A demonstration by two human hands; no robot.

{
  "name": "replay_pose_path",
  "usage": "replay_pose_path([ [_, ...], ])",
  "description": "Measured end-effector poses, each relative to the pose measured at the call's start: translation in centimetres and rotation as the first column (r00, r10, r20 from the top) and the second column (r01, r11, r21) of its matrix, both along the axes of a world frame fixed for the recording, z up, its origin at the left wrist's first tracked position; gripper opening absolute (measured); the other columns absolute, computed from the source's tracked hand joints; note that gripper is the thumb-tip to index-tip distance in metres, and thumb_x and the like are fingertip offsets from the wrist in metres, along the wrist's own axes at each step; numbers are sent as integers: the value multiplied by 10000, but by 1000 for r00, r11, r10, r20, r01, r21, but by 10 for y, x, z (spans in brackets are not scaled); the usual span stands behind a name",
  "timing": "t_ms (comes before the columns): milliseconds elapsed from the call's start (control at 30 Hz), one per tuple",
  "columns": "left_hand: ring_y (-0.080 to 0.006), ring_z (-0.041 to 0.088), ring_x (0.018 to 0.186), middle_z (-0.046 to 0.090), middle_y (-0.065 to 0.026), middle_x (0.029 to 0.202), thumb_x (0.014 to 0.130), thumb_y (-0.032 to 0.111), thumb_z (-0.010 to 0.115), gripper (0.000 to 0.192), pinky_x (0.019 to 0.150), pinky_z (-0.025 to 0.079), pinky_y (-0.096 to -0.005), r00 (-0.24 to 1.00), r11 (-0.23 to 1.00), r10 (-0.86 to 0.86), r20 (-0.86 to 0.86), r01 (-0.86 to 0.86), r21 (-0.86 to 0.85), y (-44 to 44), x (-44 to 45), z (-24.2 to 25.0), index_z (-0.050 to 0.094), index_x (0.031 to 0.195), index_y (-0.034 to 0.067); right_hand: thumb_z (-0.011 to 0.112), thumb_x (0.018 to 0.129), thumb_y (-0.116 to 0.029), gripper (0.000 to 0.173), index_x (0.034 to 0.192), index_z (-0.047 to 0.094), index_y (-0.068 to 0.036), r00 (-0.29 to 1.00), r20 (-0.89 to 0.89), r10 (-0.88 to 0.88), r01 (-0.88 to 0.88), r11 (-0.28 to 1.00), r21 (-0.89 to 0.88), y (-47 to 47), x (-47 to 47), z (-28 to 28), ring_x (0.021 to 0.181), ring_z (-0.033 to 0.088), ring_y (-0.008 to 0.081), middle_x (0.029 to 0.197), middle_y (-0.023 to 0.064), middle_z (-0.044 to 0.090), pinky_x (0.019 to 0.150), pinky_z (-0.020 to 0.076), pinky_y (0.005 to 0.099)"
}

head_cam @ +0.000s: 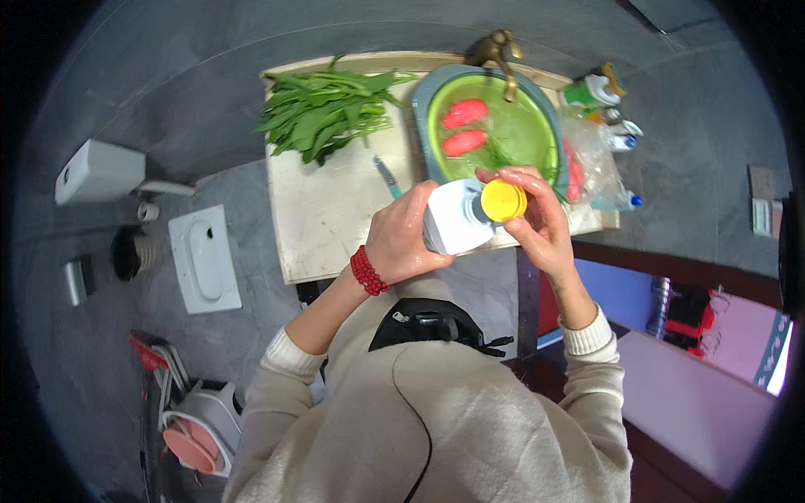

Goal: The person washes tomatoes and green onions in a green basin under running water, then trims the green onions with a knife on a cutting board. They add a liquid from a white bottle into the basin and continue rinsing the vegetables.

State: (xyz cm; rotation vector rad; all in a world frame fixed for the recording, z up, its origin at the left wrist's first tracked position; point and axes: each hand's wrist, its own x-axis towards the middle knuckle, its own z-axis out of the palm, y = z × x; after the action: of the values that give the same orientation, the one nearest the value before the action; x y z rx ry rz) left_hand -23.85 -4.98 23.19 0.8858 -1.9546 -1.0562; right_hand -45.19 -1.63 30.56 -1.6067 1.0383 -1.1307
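My left hand (402,236), wearing a red bead bracelet (368,270), grips a white plastic bottle (458,220) tilted towards the right. The fingers of my right hand (542,223) are around its yellow cap (504,200), which sits at the bottle's dark neck; whether it is loose I cannot tell. Both hands look wet. Just beyond them stands a green basin with a grey rim (422,119), holding water, two red oblong items (465,143) and some thin green sprigs (500,154). A knife (385,174) with a teal handle lies left of the basin, partly behind my left hand.
Leafy greens (333,110) are heaped on the pale countertop (327,220). A brass faucet (503,63) reaches over the basin. Several bottles (591,93) and a clear plastic bag (588,151) crowd the right end. A squat toilet (205,259) is in the floor at left.
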Motion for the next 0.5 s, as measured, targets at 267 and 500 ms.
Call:
replay_pose_path([
  [267, -403, 649, 890, 634, -206, 991, 601, 297, 859, 802, 761, 527, -455, 946, 950, -311, -89, 312, 1, 6, -104, 27, 421, 1225, 48, 716, 878, -274, 434, 1175, 527, -21, 923, 58, -381, 384, 923, -40, 68, -71, 18, 1238, 526, 336, 1256, 189, 568, 1060, 393, 449],
  [500, -384, 645, 901, 632, -173, 989, 591, 288, 838, 763, 764, 523, -455, 875, 874, -481, -58, 472, -115, 25, -201, 33, 449, 1204, 52, 722, 810, -138, 463, 1226, 560, -15, 401, -916, -9, 4, 1000, -8, 102, -172, 106, 1052, 616, 292, 1209, 147, 591, 867, 517, 376],
])
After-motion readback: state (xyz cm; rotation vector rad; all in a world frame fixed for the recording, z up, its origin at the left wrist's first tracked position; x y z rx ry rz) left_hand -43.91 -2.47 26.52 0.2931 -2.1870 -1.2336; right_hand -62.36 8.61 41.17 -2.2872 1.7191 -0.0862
